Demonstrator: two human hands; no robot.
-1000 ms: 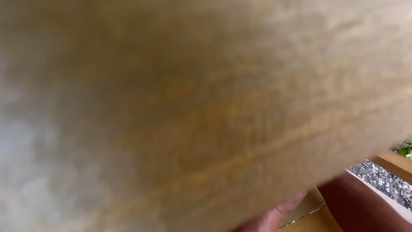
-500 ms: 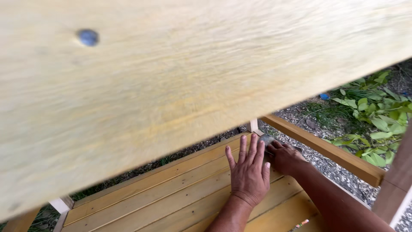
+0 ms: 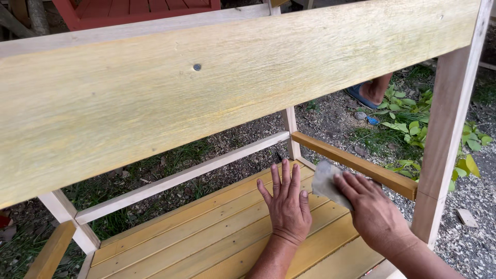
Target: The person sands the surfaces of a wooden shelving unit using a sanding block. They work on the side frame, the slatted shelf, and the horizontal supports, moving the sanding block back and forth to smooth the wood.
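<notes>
On the slatted bench seat [image 3: 206, 232], the left hand [image 3: 287, 206] lies flat, fingers spread; the right hand [image 3: 372, 209] grips sandpaper [image 3: 323, 182]. Sanding looks under way, its extent unclear.

The pale sanding pad [image 3: 324, 182] is partly hidden beneath the right hand [image 3: 373, 213]; its far end cannot be seen. Both forearms are cut off by the lower edge. The broad top board [image 3: 222, 88] hides ground behind it. A bystander's foot [image 3: 370, 92] shows only partly below that board. The red furniture [image 3: 129, 9] is cropped at top.
</notes>
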